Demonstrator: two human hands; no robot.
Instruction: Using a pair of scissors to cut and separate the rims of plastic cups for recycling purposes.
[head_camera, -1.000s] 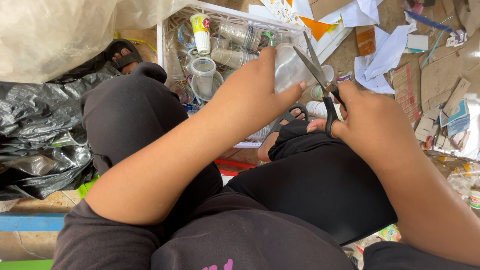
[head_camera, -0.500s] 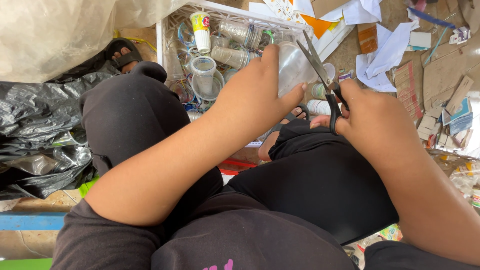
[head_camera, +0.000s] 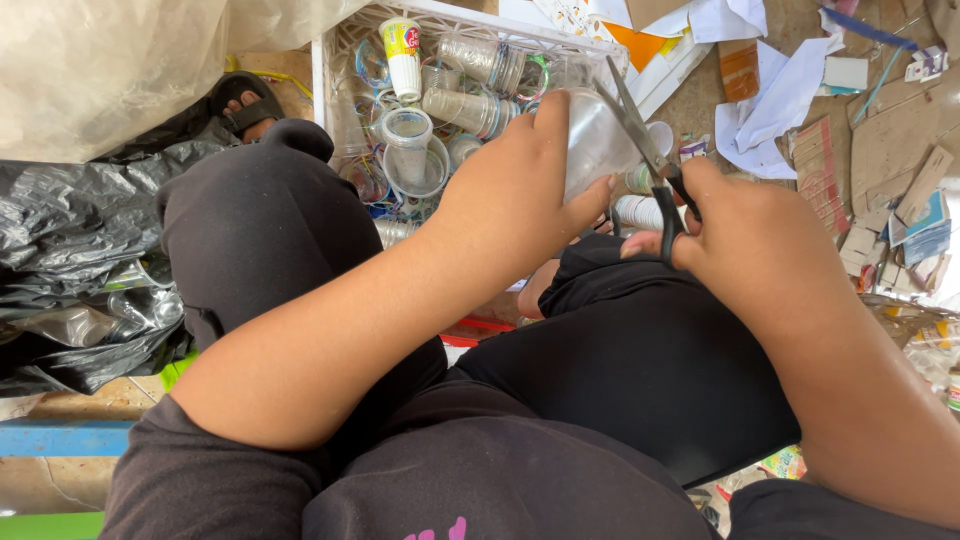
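Left hand (head_camera: 510, 195) gripping clear plastic cup (head_camera: 592, 140), right hand (head_camera: 745, 235) closed on black-handled scissors (head_camera: 648, 160), white crate (head_camera: 430, 20) behind

Person, seated, head-camera view. Top: black short-sleeved shirt (head_camera: 480, 490), small pink marking near lower hem. Legs: black trousers (head_camera: 620, 370), matte fabric, creased at the knees. Forearms bare, no watch or jewellery visible; left hand (head_camera: 510, 195) and right hand (head_camera: 750, 240) ungloved. Footwear: dark strap sandal (head_camera: 245, 105) on one foot.
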